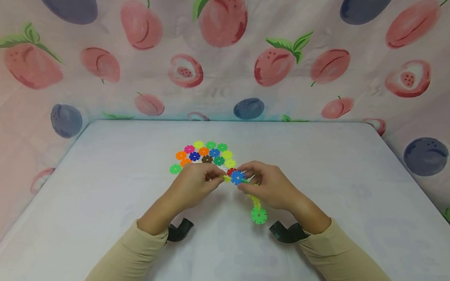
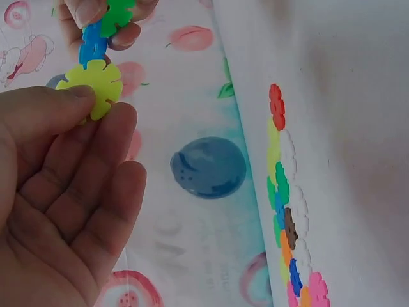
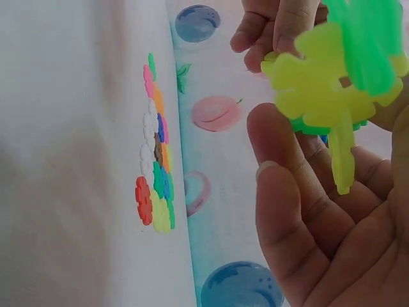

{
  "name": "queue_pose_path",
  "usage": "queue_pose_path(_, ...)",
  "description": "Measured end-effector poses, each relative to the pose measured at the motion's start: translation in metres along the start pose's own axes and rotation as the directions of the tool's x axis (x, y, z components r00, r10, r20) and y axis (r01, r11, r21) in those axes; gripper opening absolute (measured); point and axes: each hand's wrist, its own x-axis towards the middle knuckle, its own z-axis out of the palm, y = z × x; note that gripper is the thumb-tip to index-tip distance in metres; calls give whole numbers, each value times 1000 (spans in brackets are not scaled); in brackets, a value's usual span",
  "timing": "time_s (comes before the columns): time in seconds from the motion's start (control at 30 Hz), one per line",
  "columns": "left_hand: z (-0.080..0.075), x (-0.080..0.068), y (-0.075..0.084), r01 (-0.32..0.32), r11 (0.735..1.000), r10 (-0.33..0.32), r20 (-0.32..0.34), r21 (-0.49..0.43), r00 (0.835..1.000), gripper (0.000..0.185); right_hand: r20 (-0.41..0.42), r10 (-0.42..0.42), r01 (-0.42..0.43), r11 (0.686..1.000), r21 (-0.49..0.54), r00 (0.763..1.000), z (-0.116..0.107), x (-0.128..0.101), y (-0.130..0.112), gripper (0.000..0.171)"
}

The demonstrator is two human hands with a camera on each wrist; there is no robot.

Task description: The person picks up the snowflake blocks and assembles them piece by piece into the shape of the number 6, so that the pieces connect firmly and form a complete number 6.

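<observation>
My left hand (image 1: 194, 184) pinches a yellow notched plastic disc (image 2: 101, 84) between thumb and fingertips. This disc meets the edge of a blue notched disc (image 1: 238, 177), in line with it. My right hand (image 1: 271, 185) holds the blue disc's side of a joined chain, its thumb and fingers around a green disc (image 2: 117, 14). From there the chain hangs down past the right palm through yellow discs (image 3: 313, 77) to a light green disc (image 1: 259, 215) at the lower end. The hands are close together above the table, partly covering the joined pieces.
Several loose notched discs lie flat on the white table (image 1: 110, 196) just beyond the hands, among them a red one (image 3: 144, 201), a brown one (image 1: 207, 159) and an orange one (image 1: 181, 155). A fruit-patterned cloth (image 1: 215, 90) stands behind the table's far edge.
</observation>
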Motion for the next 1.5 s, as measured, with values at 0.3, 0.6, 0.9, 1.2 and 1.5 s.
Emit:
queue_pose_path(0.3,7,-2,10,-31,997,35,-61,65,998,10,-14,8,-9,1000,-19,1000,1,0,1,35)
queue_pose_path(0.6,13,-2,8,-127,992,129,-112,29,985,9,-10,-24,24,998,54,1000,6,0,5,35)
queue_pose_path(0.9,13,2,-2,-111,994,107,-117,-22,987,18,-56,11,-9,999,46,998,6,1,4,35)
queue_pose_path(1.2,11,3,-6,-101,989,87,-122,-112,989,8,-36,-8,10,999,52,999,5,1,6,41)
queue_pose_path(1.5,14,2,-7,-64,984,49,-95,-168,994,11,17,-148,149,987,-62,989,2,2,7,36)
